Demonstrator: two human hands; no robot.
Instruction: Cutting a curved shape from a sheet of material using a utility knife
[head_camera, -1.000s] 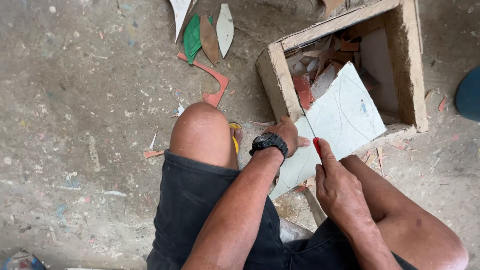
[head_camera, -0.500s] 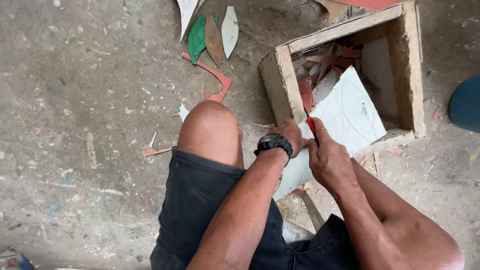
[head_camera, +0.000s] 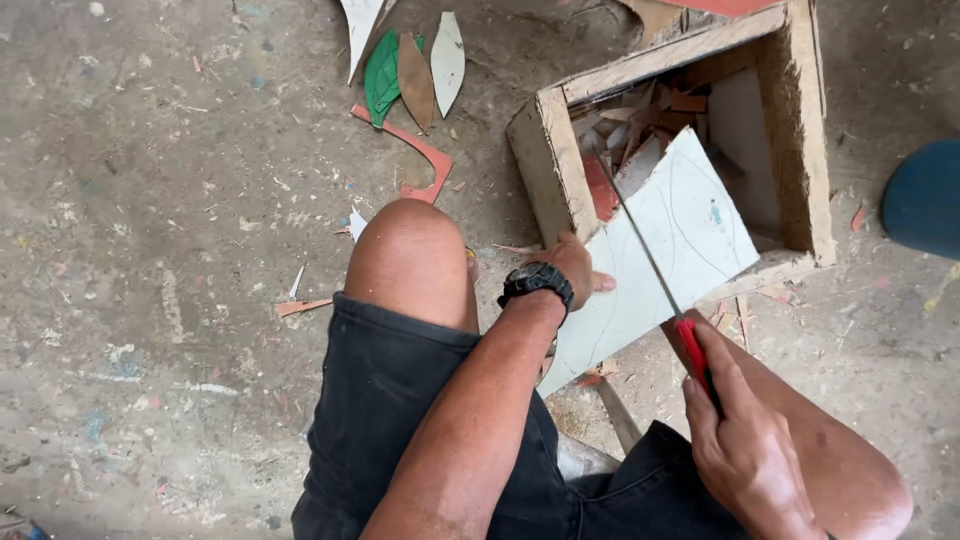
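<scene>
A pale sheet (head_camera: 655, 262) with faint curved lines drawn on it leans over the near edge of a wooden box (head_camera: 548, 165). My left hand (head_camera: 572, 266), with a black watch on its wrist, presses on the sheet's left edge. My right hand (head_camera: 745, 450) grips the red handle of a thin saw (head_camera: 652, 262), whose blade runs up across the sheet toward the box. My bare left knee (head_camera: 410, 260) rises just left of the left hand.
The box holds red and pale offcuts (head_camera: 640, 140). Green, brown and white leaf-shaped pieces (head_camera: 405, 65) and a curved red strip (head_camera: 420, 155) lie on the dusty concrete floor beyond the knee. A dark blue rounded object (head_camera: 925, 195) sits at the right edge.
My right hand has drawn back toward me with the saw, so much more of the blade now shows across the sheet. The left hand stays on the sheet's edge.
</scene>
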